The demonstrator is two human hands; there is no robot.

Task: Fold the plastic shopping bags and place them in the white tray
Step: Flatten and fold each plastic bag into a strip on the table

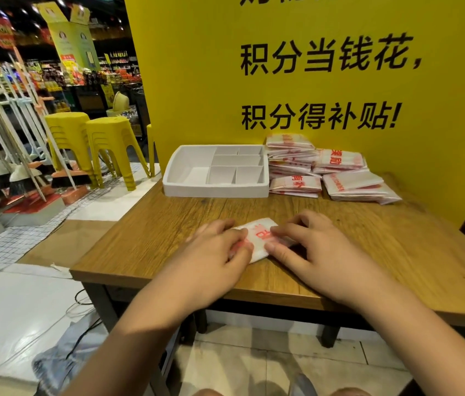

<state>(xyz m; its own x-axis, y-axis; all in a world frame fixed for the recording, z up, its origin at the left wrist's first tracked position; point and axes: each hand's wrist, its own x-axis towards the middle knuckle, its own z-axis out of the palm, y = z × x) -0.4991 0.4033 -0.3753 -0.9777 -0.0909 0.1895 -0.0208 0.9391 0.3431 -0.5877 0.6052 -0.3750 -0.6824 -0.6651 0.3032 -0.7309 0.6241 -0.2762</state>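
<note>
Two hands are down on one folded plastic bag (257,238), white w/ red print, lying flat on the wooden table (168,224). Left hand (217,252) covers the bag's left end, fingers fairly straight & pressing, tho blurred. Right hand (320,252) presses the right end, index & thumb tips flat on the plastic. Hands are close together, only a strip of bag showing btwn them; neither curls round it. Beyond the left hand's fingertips, at the table's far side, sits the white tray (214,192), split into several compartments. Beyond the right hand, just beside the tray's right wall, are stacks of folded bags (325,170) against the yellow board (254,81). Far out past the left hand: yellow stools (108,132), brooms (19,181).
</note>
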